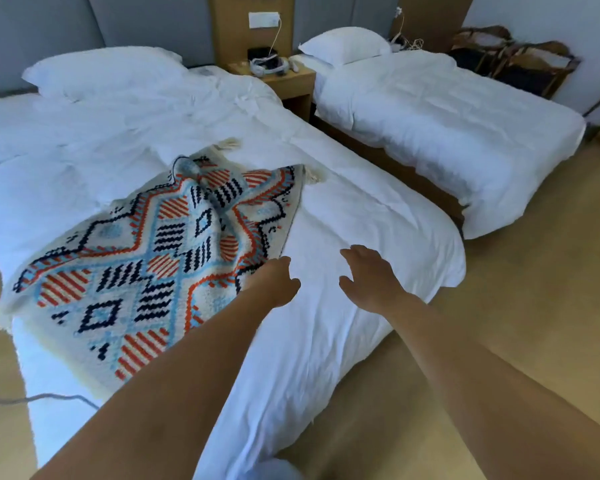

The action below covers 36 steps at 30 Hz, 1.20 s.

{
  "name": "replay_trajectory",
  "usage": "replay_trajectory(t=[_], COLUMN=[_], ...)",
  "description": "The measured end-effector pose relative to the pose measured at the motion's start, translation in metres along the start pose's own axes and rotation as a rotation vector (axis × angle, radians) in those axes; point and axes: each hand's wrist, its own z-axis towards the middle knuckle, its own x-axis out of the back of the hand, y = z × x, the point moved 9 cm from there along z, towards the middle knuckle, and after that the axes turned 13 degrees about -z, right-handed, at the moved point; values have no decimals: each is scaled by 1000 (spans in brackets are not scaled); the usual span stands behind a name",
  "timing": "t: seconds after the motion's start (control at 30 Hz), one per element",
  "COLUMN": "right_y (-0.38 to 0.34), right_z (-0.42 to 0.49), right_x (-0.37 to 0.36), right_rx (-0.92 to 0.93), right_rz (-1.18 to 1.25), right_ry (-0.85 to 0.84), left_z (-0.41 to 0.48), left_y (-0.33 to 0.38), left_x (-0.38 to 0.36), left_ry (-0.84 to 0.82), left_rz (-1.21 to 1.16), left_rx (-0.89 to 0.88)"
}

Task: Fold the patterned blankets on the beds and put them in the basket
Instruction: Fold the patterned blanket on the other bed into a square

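Two bare forearms reach out from the bottom of the view over the foot of the near bed (pixel 361 209). On its left half the patterned blanket (pixel 146 258) lies spread but rumpled, with a raised ridge running through its middle and tasselled corners toward the pillows. The left hand (pixel 274 282) sits at the blanket's right edge with its fingers bent down. I cannot tell whether it has taken hold of the cloth. Just right of it, apart from its partner, the right hand (pixel 369 277) hovers over bare white sheet with fingers spread and nothing in them.

The step in hand looks like taking hold for the first fold. It would go best if each hand pinches a corner along one edge, pulls the ridge flat, then carries that edge across so the tassels meet evenly.

By count: one patterned blanket in view, two beds, with the second bed (pixel 447 109) bare of any blanket, two pillows, one nightstand (pixel 291 81) between them, and what seem to be two baskets (pixel 537 46) against the far right wall, well away from the blanket.
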Motion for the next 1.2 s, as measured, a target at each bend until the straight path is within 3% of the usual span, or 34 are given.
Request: replay_trajectory(t=[0.37,0.67,1.03,1.2], right_y=[105,148,120,69], right_z=[163,339,541,623], right_x=[9,11,-82,-145], right_rx=[213,390,794,958], right_rz=[-40,-105,-283,-309], right_ry=[-10,-63,-249,-189], left_z=[160,308,443,488], left_y=[64,74,17,-36], left_x=[-7,-2,-13,-47], left_ry=[79,120,279,463], left_rz=[-38,-152,-222,-303], left_rx=[150,337,664,840])
